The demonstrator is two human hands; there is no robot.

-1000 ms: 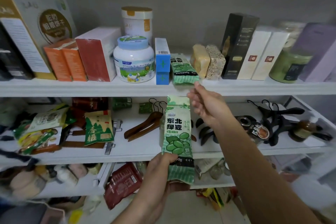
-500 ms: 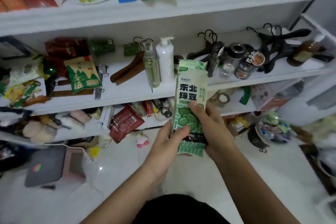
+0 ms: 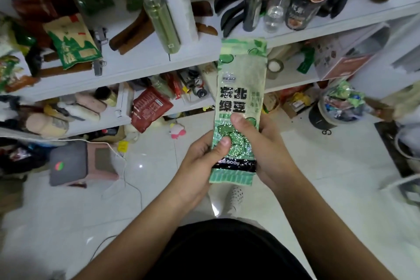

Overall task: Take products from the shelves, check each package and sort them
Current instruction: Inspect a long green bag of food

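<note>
Pack [image 3: 241, 88] is off the shelves [image 3: 141, 61], held upright at frame centre. Front label faces the camera, top seal is up by the mid shelf edge, and bottom seal hangs over the floor. L hand [image 3: 200, 161] grips the lower left edge, its thumb [image 3: 223, 143] pressed on the front, other fingers curled behind & out of sight. R hand [image 3: 263, 143] grips the lower right edge, thumb [image 3: 238, 120] laid across the front just under the big print, rest wrapped behind.

Step in hand, as I read it: check the pkg. To do it well:
- Grips should sit low, as now, so the print is uncovered. R thumb hides part of the bean picture, so slide it to the edge.
- Film is glossy & catches glare, so tilt a bit to read.
- Flip it over for the back (date, seam), which is not visible from here.
- Run thumbs along both seals & feel for leaks. Contents look hard-packed, so a soft spot prob. means a bad seal.
- Don't dangle it by one corner, since the pack looks heavy for thin film.

Can't tell where sorted goods go. Bin [image 3: 320, 118] at right centre holds wrappers, prob. trash.
</note>
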